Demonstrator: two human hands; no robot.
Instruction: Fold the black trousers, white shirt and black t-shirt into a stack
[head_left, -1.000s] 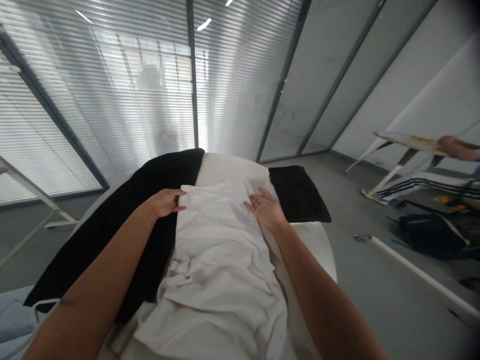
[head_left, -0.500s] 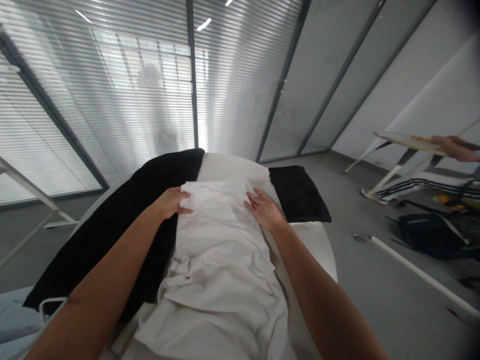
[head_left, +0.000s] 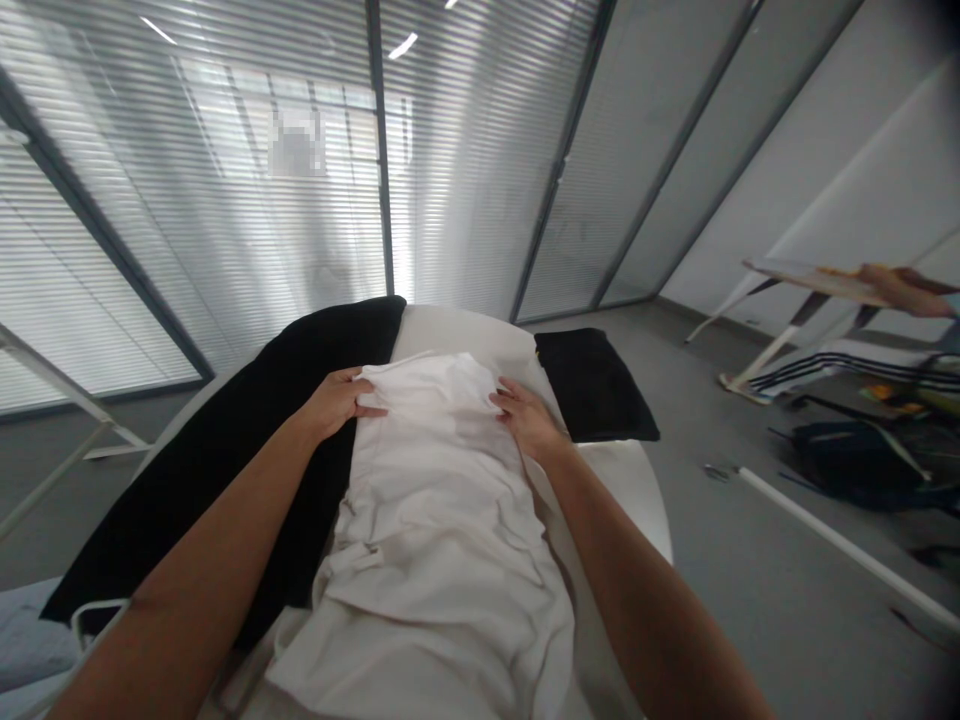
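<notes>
The white cloth (head_left: 442,520) lies lengthwise on the pale round-edged table (head_left: 634,490), rumpled in its near part and flatter toward its far end; the left hand (head_left: 336,403) pinches the far left corner, thumb and fingers closed on the fabric; the right hand (head_left: 531,420) grips the far right corner in the same way, its fingers bent over the edge; a large black cloth (head_left: 300,365) spreads along the left side of the table, next to the white one; a folded black cloth (head_left: 596,385) rests at the far right, just beyond the right hand; a white pole (head_left: 847,550) lies on the grey floor (head_left: 705,590); farther right, another person's hand (head_left: 892,287) is at a second table (head_left: 832,280).
</notes>
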